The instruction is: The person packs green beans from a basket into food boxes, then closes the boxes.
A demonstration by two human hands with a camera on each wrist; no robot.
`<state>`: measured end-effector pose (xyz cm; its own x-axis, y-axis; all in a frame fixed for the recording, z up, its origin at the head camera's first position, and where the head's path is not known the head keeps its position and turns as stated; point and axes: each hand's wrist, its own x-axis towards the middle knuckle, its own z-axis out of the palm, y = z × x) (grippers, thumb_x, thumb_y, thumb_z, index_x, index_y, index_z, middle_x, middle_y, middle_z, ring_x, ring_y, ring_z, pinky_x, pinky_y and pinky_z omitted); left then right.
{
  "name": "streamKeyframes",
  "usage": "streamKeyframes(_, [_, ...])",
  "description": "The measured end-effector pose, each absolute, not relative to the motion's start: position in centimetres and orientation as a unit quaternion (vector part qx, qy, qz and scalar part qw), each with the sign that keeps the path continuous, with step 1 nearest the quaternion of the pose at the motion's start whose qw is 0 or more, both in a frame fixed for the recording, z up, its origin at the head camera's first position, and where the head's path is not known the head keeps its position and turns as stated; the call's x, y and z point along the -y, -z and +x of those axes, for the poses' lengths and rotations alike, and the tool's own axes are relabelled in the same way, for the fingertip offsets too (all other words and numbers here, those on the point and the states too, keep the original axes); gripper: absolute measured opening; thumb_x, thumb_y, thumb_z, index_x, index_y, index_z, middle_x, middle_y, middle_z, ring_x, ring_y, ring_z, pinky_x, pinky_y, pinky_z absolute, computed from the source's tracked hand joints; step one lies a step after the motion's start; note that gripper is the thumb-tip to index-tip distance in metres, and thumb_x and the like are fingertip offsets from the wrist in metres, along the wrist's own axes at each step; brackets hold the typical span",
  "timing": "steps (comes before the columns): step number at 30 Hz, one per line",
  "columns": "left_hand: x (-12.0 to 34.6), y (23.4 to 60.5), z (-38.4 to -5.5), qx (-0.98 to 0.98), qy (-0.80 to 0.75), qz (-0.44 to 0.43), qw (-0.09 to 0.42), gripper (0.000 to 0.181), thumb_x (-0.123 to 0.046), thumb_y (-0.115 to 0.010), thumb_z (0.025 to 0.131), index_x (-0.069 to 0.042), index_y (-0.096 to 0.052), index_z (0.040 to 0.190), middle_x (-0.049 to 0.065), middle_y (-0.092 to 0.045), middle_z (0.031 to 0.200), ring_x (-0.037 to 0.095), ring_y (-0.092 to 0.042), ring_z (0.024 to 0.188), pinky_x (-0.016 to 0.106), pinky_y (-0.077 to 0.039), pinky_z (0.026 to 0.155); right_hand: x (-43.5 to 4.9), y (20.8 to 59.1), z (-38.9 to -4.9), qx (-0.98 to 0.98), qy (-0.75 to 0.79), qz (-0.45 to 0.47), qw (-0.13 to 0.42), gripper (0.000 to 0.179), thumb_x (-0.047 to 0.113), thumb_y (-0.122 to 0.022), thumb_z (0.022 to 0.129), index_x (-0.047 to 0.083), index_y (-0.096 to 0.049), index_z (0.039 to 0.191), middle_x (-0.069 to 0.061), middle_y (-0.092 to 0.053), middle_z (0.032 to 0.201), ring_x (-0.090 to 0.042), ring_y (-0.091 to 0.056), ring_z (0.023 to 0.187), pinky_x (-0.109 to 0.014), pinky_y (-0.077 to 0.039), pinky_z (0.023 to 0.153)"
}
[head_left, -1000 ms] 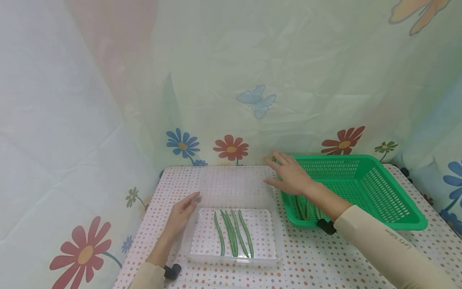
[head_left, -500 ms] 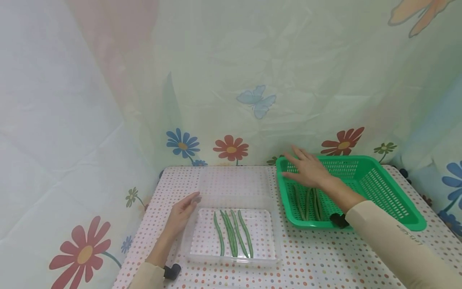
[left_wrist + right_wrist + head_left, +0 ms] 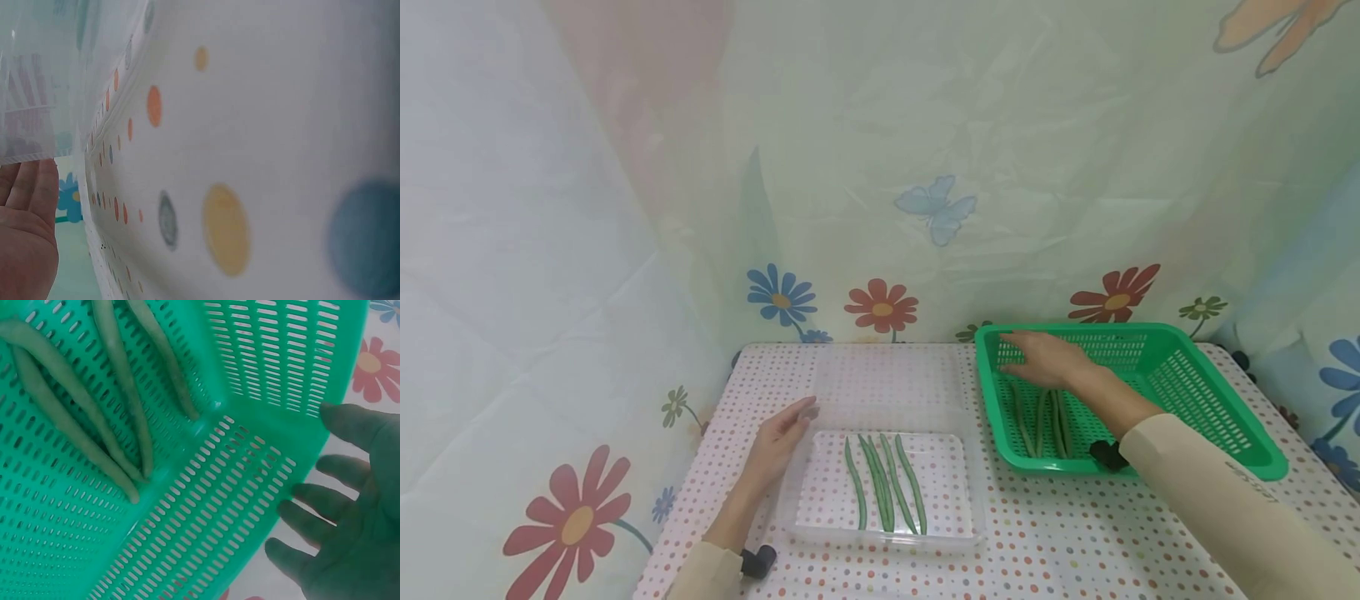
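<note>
A clear plastic box (image 3: 951,540) with its lid (image 3: 887,379) folded back lies on the table, several green beans (image 3: 886,487) lying lengthwise in it. My left hand (image 3: 773,450) rests at the box's left side, fingers straight; the left wrist view shows its fingertips right at the clear plastic wall (image 3: 28,106). Over the back left of a green basket (image 3: 1045,467) hovers my right hand (image 3: 1048,362), its fingers spread and holding nothing. Several more green beans (image 3: 125,381) lie in the basket, apart from the right fingers (image 3: 312,494).
The table carries a dotted cloth (image 3: 1030,550). Behind it hangs a flowered curtain (image 3: 1022,250), close to the basket's back rim. Black wrist cameras (image 3: 758,563) sit on both wrists.
My right hand has moved right from the basket's left rim to over the basket, then dipped with its fingers lower. The basket's beans came into fuller view. The left hand stays put.
</note>
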<state>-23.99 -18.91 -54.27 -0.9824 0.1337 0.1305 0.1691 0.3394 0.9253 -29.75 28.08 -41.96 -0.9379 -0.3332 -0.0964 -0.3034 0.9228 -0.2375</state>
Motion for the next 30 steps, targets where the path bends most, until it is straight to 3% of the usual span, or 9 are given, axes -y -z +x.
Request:
streamKeyframes(5, [18.8,54.2,-24.1,0.824,0.559,-0.092,0.024,0.038,-0.022,-0.055,0.108,-0.022,-0.060,0.146,0.002,-0.063,0.148,0.025,-0.059,0.138,0.040,-0.045,0.119,-28.2,42.6,-30.5,-0.975,0.104,-0.170,0.098,0.056,0.028,-0.058,0.105,-0.002,-0.049,0.151,-0.030,-0.051,0.152,-0.054,-0.047,0.140,-0.071,-0.043,0.111])
streamKeyframes(12, [18.9,54.4,-24.0,0.821,0.564,-0.090,0.019,0.038,-0.023,-0.055,0.108,-0.024,-0.060,0.146,0.001,-0.063,0.148,0.022,-0.059,0.139,0.039,-0.045,0.120,-28.4,42.8,-31.2,-0.974,0.101,-0.156,0.133,0.052,0.028,-0.059,0.105,-0.004,-0.055,0.145,-0.030,-0.056,0.147,-0.054,-0.050,0.137,-0.070,-0.046,0.108])
streamKeyframes(22, [18.8,54.4,-24.0,0.818,0.567,-0.099,0.020,0.039,-0.023,-0.055,0.109,-0.020,-0.059,0.147,0.003,-0.061,0.150,0.025,-0.058,0.140,0.041,-0.042,0.121,-29.5,44.0,-32.1,-0.967,0.133,-0.151,0.154,0.043,0.019,-0.062,0.104,-0.011,-0.060,0.135,-0.033,-0.062,0.135,-0.055,-0.057,0.127,-0.064,-0.054,0.100])
streamKeyframes(30, [18.9,54.5,-24.0,0.816,0.570,-0.097,0.019,0.039,-0.023,-0.056,0.108,-0.019,-0.059,0.147,0.004,-0.062,0.150,0.025,-0.057,0.141,0.038,-0.043,0.120,-29.6,45.5,-32.8,-0.969,0.139,-0.138,0.153,0.035,0.018,-0.064,0.102,-0.008,-0.067,0.124,-0.030,-0.068,0.125,-0.050,-0.065,0.116,-0.060,-0.059,0.092])
